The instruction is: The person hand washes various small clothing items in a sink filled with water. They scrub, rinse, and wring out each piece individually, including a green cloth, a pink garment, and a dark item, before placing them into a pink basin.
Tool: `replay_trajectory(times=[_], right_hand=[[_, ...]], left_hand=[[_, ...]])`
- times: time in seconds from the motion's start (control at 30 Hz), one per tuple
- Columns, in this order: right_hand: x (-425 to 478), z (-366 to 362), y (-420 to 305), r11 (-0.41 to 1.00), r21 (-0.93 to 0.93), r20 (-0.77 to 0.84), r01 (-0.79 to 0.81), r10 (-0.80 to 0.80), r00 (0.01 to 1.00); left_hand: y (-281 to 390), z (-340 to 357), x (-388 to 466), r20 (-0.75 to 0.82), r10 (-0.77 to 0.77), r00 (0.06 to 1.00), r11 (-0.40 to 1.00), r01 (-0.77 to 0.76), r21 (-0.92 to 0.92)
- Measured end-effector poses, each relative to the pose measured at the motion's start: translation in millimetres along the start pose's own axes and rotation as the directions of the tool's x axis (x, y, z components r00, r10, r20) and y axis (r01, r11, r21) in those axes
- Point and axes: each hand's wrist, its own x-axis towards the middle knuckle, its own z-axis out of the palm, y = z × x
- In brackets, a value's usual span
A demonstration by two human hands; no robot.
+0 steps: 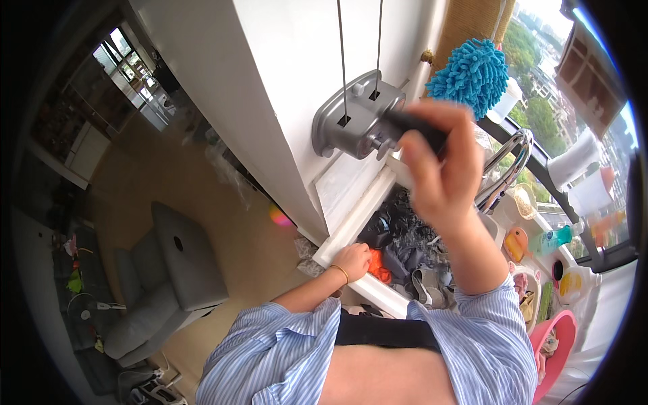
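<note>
My right hand [445, 162] is raised by a grey wall-mounted crank box [354, 121], its fingers curled round the black crank handle [417, 126]; motion blurs the hand and handle. Two thin cables run from slots in the box up along the white wall. Lower down, my left hand [354, 260], a thin bangle at its wrist, rests on the white rim of a sink [382, 296]. Beside its fingers lies an orange cloth [378, 267]. Dark, wet-looking clothes [405, 228] fill the basin, with grey pieces among them.
A chrome faucet [506, 167] stands at the basin's far right. Past it are a green-capped bottle [552, 240], a white jug [577, 284] and a pink basin [562, 349] holding cloth. A blue microfibre duster [471, 76] hangs near the window. A grey sofa [177, 268] is at left.
</note>
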Motion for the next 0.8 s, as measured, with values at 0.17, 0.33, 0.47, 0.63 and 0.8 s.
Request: replay_trajectory(times=[0.17,0.33,0.47,0.63,0.8], right_hand=[[-129.3,12.3,29.3,0.972,-0.229,0.317,-0.050,0.123,0.940],[-68.2,-2.0,108.7,0.857,-0.366,-0.039,-0.363,0.376,0.926],[-1.3,-2.4,58.7,0.986,-0.061,-0.316,-0.155,0.128,0.940],[-8.4,53.9,16.4,0.996,0.013,-0.383,0.091,-0.079,0.920],[-20.6,57.2,10.1,0.983,0.124,-0.248,0.137,-0.103,0.963]], left_hand=[[7.5,-3.4,5.0,0.020,0.021,1.000,0.999,-0.022,0.027],[3.8,-3.0,-0.2,-0.043,0.020,0.999,1.000,-0.020,-0.011],[-1.8,-6.0,-2.5,-0.025,-0.009,1.000,1.000,0.008,-0.014],[1.1,-1.3,6.3,0.009,0.013,1.000,1.000,-0.013,0.015],[11.7,0.1,15.3,0.080,0.038,0.996,0.998,-0.042,0.053]])
